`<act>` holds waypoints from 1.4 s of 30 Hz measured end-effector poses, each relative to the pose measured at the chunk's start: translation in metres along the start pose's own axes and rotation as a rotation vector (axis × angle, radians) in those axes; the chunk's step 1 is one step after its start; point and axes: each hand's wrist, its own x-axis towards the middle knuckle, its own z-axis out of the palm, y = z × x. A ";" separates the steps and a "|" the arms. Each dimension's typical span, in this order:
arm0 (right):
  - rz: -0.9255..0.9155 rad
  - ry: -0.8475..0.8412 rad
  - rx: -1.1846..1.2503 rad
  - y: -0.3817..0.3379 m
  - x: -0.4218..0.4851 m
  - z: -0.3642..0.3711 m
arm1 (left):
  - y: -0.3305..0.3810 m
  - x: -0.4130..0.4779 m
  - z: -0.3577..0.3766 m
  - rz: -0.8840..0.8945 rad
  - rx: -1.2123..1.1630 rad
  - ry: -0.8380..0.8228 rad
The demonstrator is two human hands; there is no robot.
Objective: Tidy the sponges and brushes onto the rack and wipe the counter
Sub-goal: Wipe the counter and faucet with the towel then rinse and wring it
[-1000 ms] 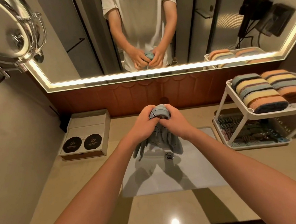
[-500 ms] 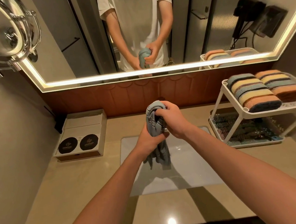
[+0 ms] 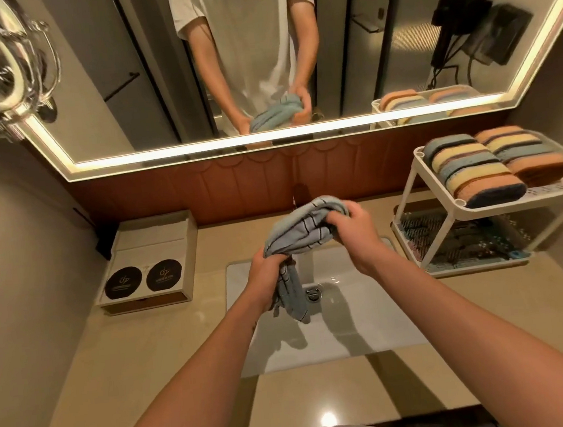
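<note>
Room: a dim bathroom, and a wide wall mirror with a lit edge [image 3: 156,70] runs along the back wall.
Bench: the beige polished stone bench [image 3: 150,363] looks smooth and glossy, with a lamp glinting off its near edge. I can't make out any wet patches from here.
Sink: the white rectangular basin [image 3: 370,325] is sunk into the middle of the bench, right under the action.
Rack: the white two-tier plastic rack [image 3: 411,180] stands at the bench's right end, against the back edge. Its lower tier holds dark mixed items that are too murky to name.
Box: a cream box with two black round discs [image 3: 152,246] sits at the back left corner.
Sponges: two thick striped sponges [image 3: 468,167] lie side by side, touching, on the rack's top tier. That part of the job looks done.
Cloth: the blue-grey striped cloth [image 3: 302,228] is held up in the air over the basin, bunched between both hands, with its tail dangling towards the drain.
Handling: it's soft, limp and light, possibly damp. My call is to take it bunched in a full fist, because a loose pinch would let it slide out.
Left grip [image 3: 264,266]: wrapped tight round the cloth's middle, just above the hanging tail.
Right grip [image 3: 353,227]: fingers curled over the cloth's upper end. It looks like a wringing twist, with the wipe of the bench to come.
</note>
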 end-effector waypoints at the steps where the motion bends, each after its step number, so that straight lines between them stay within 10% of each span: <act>1: 0.052 0.002 -0.127 0.014 0.000 -0.006 | 0.005 0.001 -0.002 0.024 0.008 -0.007; 8: -0.127 -0.403 -0.382 0.038 -0.028 0.008 | 0.030 0.000 0.011 0.173 0.374 -0.176; 13: -0.087 -0.390 -0.400 0.034 -0.021 0.002 | 0.054 0.002 -0.004 0.144 0.554 -0.407; 24: 0.166 -0.145 0.321 0.022 -0.020 0.024 | 0.005 -0.018 0.025 0.016 -0.153 -0.301; 30: 0.298 -0.268 0.600 0.019 -0.021 0.027 | 0.007 -0.017 0.026 0.004 0.003 -0.415; 35: 0.069 -0.393 -0.220 0.024 -0.011 0.004 | 0.024 -0.013 0.007 -0.019 0.308 -0.432; 42: -0.836 -0.430 -1.194 0.030 -0.005 -0.028 | 0.041 -0.003 0.001 -0.133 0.461 -0.548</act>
